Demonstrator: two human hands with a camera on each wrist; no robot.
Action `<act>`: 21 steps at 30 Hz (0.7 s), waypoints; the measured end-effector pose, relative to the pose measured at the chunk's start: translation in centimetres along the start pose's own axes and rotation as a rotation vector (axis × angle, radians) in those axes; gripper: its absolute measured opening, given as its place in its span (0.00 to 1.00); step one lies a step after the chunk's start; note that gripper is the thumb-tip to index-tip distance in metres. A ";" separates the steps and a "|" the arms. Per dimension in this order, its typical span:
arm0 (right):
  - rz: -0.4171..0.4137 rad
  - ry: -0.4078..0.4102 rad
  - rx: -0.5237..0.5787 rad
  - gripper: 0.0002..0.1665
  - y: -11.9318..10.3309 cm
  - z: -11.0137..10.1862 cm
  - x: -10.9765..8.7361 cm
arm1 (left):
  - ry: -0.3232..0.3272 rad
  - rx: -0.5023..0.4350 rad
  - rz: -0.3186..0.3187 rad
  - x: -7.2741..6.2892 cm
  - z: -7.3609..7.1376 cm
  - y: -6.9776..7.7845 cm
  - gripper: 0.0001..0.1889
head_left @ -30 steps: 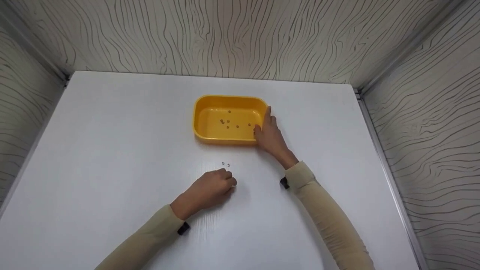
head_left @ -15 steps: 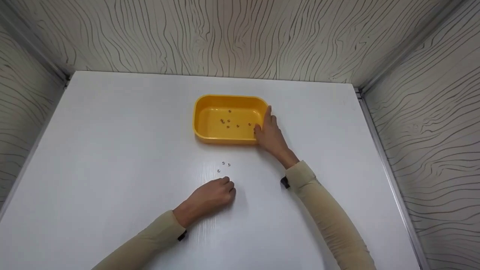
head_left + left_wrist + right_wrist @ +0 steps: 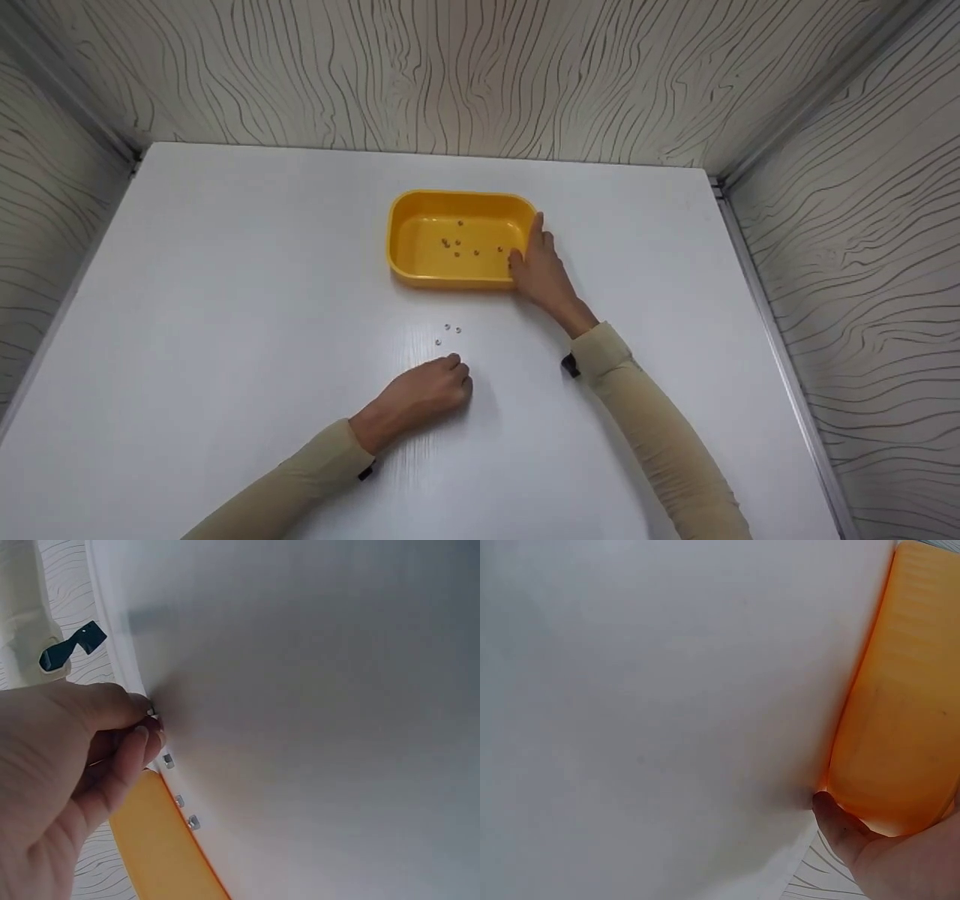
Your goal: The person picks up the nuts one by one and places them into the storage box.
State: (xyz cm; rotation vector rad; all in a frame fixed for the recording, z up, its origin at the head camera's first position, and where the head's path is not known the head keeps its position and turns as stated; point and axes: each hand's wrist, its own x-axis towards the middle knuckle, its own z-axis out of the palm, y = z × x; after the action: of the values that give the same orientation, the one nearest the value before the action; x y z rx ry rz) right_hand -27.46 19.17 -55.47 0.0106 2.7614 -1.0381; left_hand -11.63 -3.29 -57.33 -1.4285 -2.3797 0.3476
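Note:
On the white table my left hand [image 3: 424,394] has its fingers curled near the front middle. In the left wrist view, its thumb and forefinger pinch a small silvery metal piece [image 3: 151,711], mostly hidden. Three more small metal pieces [image 3: 438,343] lie just beyond that hand; the left wrist view shows them as nut-like bits [image 3: 169,760]. My right hand [image 3: 546,274] grips the yellow plastic bin [image 3: 454,282] at its near right corner, thumb over the rim and fingers along the outside. Several similar pieces [image 3: 476,253] are scattered on the bin's floor.
The white table [image 3: 225,300] ends at a wood-grain patterned wall [image 3: 420,75] at the back, with similar panels at both sides. Black wrist cameras [image 3: 570,366] sit under both sleeves.
My left hand has drawn slightly back toward the near edge over the last second, uncovering a third metal piece on the table. The right hand and bin have stayed in place.

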 end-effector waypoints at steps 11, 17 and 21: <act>-0.017 0.015 -0.012 0.51 0.1 0.1 0.1 | 0.032 0.047 0.004 0.1 0.2 0.2 0.08; -0.018 0.018 -0.002 0.51 0.1 0.1 0.1 | 0.071 0.026 -0.006 -0.2 0.4 0.1 0.08; -0.013 0.014 -0.001 0.50 0.0 0.1 0.1 | 0.055 0.014 0.004 -0.2 0.2 0.0 0.06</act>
State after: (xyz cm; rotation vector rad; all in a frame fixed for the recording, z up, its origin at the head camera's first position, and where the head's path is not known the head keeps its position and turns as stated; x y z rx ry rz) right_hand -27.52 19.13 -55.53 -0.0007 2.7781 -1.0445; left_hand -11.66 -3.45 -57.56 -1.4183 -2.3266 0.3204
